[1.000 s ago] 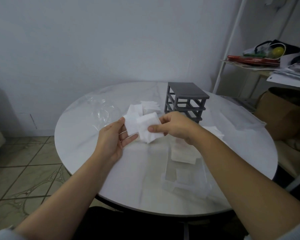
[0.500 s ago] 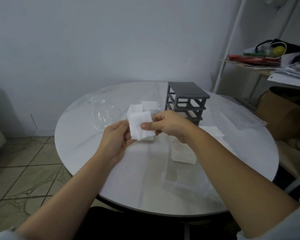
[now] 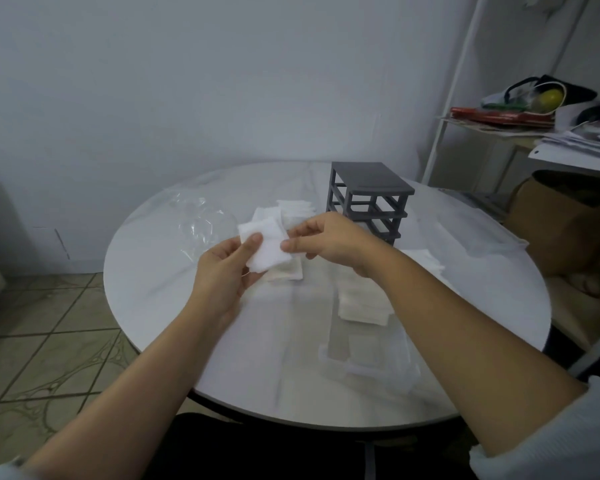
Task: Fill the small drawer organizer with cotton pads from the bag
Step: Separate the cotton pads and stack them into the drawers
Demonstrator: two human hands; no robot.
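A small stack of white square cotton pads [image 3: 267,247] is held above the round white table [image 3: 160,271]. My left hand [image 3: 226,275] pinches its left edge with the thumb on top, and my right hand [image 3: 329,240] pinches its right edge. The grey drawer organizer frame [image 3: 368,199] stands upright just behind my right hand, its slots empty. A clear plastic drawer [image 3: 364,348] lies on the table near the front, with a stack of pads [image 3: 361,306] in its far end. More loose pads [image 3: 293,209] lie behind the held stack. The clear bag [image 3: 194,220] lies crumpled at the left.
Another pad [image 3: 286,273] lies flat under the held stack, and more pads [image 3: 426,263] sit right of my right forearm. A clear plastic piece [image 3: 478,233] rests at the table's right. A white shelf [image 3: 499,129] with clutter and a cardboard box [image 3: 565,223] stand to the right.
Both hands drew the held pads together into a neater stack and shifted slightly left and up. The right hand's grip moved from over the pads to their right edge.
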